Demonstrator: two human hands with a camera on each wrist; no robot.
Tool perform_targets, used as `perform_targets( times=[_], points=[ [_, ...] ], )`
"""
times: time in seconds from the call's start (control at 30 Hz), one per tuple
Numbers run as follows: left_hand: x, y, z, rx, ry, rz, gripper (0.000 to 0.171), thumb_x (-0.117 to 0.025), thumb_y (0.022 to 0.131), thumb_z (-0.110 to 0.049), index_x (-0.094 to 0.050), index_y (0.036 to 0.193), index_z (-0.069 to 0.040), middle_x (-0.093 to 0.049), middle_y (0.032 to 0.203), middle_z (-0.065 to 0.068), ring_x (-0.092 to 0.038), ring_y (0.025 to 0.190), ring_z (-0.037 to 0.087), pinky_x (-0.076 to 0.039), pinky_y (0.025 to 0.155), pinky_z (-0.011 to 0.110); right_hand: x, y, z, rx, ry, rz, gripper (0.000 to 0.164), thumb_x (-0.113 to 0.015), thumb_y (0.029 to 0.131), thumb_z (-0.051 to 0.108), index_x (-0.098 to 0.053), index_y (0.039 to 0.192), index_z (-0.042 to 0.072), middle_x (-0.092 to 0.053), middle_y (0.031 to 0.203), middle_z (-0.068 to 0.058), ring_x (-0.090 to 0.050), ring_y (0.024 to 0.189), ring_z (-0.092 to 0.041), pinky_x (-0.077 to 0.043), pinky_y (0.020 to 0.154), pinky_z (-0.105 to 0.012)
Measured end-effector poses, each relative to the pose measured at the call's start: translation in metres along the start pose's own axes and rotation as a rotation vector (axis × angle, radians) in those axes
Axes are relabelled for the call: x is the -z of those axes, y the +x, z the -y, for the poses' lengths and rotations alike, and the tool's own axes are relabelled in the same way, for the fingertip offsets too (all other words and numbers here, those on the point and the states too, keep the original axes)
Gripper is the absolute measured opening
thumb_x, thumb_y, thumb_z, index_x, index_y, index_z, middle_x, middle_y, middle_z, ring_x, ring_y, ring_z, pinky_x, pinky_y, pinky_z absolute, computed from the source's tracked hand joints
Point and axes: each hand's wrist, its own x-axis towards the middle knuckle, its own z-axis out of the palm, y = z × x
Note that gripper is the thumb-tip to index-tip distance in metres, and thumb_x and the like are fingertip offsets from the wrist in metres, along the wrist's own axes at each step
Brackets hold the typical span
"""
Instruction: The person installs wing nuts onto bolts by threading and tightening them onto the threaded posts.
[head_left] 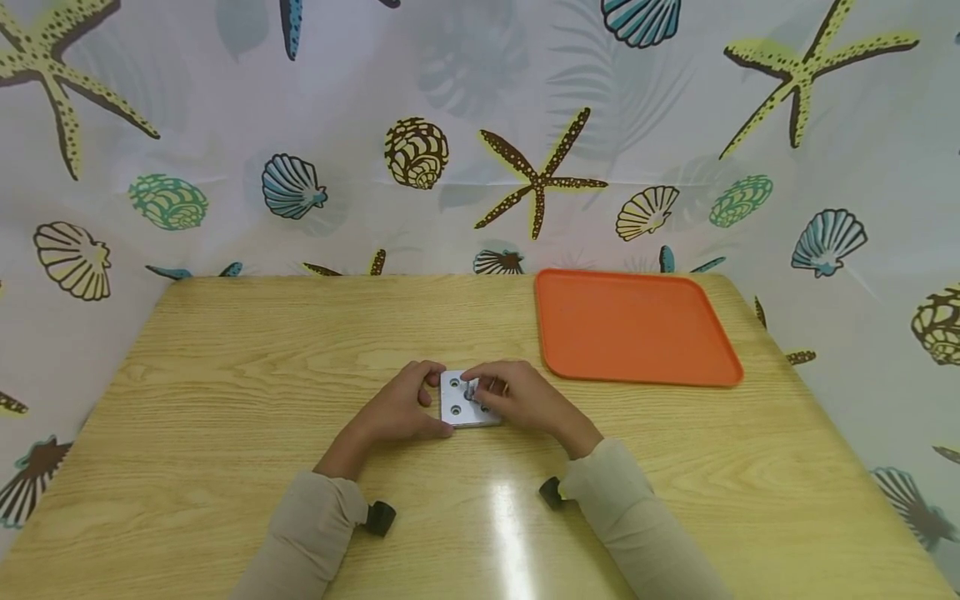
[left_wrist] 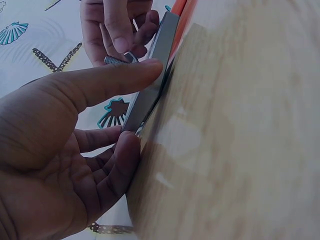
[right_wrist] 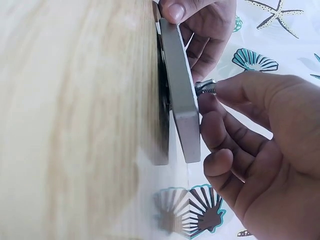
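A silver square metal plate (head_left: 455, 398) with round holes near its corners sits at the middle of the wooden table, its edge raised a little off the surface in the wrist views. My left hand (head_left: 401, 406) grips it from the left, with the thumb on the near edge and fingers at the far edge. Over the plate's centre, my right hand (head_left: 528, 400) pinches a small threaded metal piece (right_wrist: 206, 88) between thumb and fingers. Its thread also shows beside the plate in the left wrist view; its exact shape is partly hidden by the fingers.
An orange tray (head_left: 637, 329) lies at the back right of the wooden table (head_left: 247, 358). Behind and at the sides hangs a white cloth (head_left: 345, 92) printed with shells and starfish. Dark devices are strapped at both wrists.
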Motion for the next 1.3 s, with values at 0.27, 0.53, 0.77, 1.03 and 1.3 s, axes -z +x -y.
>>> perform_targets(
  times=[0.27, 0.53, 0.77, 1.03, 1.3],
  points=[
    [-0.0002, -0.0002, -0.0002, -0.004, -0.002, 0.005, 0.084, -0.090, 0.073, -0.020, -0.046, 0.143, -0.009, -0.050, 0.125, 0.005, -0.050, 0.101, 0.018, -0.044, 0.085, 0.032, 0.0004, -0.0018, -0.0001, 0.037, -0.022, -0.046, 0.020, -0.066, 0.094, 0.010, -0.070, 0.113, 0.006, -0.066, 0.096, -0.006, -0.058, 0.081, -0.010, -0.049, 0.072, -0.021],
    [-0.0005, 0.0002, 0.0014, -0.002, -0.005, 0.004, 0.085, -0.091, 0.072, -0.021, -0.046, 0.143, -0.009, -0.051, 0.125, 0.005, -0.050, 0.101, 0.018, -0.044, 0.085, 0.032, -0.0005, -0.0011, -0.0007, 0.012, -0.011, -0.053, 0.013, -0.066, 0.094, 0.011, -0.070, 0.105, 0.007, -0.068, 0.099, -0.006, -0.059, 0.083, -0.011, -0.049, 0.073, -0.022],
    [-0.0007, 0.0002, 0.0012, 0.002, -0.011, 0.001, 0.085, -0.091, 0.072, -0.022, -0.046, 0.143, -0.010, -0.051, 0.125, 0.004, -0.050, 0.101, 0.018, -0.044, 0.085, 0.032, -0.0012, -0.0005, -0.0009, -0.014, 0.005, -0.037, 0.014, -0.063, 0.096, 0.010, -0.069, 0.108, 0.008, -0.068, 0.092, -0.004, -0.059, 0.079, -0.010, -0.050, 0.070, -0.021],
    [-0.0009, 0.0008, 0.0007, -0.002, -0.002, -0.004, 0.085, -0.091, 0.072, -0.021, -0.046, 0.143, -0.010, -0.051, 0.124, 0.004, -0.051, 0.101, 0.018, -0.044, 0.085, 0.032, -0.0013, 0.0000, -0.0011, -0.012, 0.008, -0.011, 0.020, -0.060, 0.096, 0.010, -0.069, 0.114, 0.010, -0.067, 0.091, -0.003, -0.057, 0.075, -0.009, -0.049, 0.067, -0.021],
    [-0.0005, 0.0011, 0.0014, -0.008, 0.000, -0.004, 0.084, -0.091, 0.072, -0.021, -0.047, 0.143, -0.009, -0.052, 0.124, 0.005, -0.051, 0.101, 0.018, -0.044, 0.085, 0.032, -0.0007, 0.0001, -0.0013, 0.008, 0.013, 0.004, 0.023, -0.061, 0.096, 0.010, -0.069, 0.118, 0.009, -0.066, 0.089, -0.003, -0.055, 0.073, -0.009, -0.048, 0.066, -0.021]
  ],
)
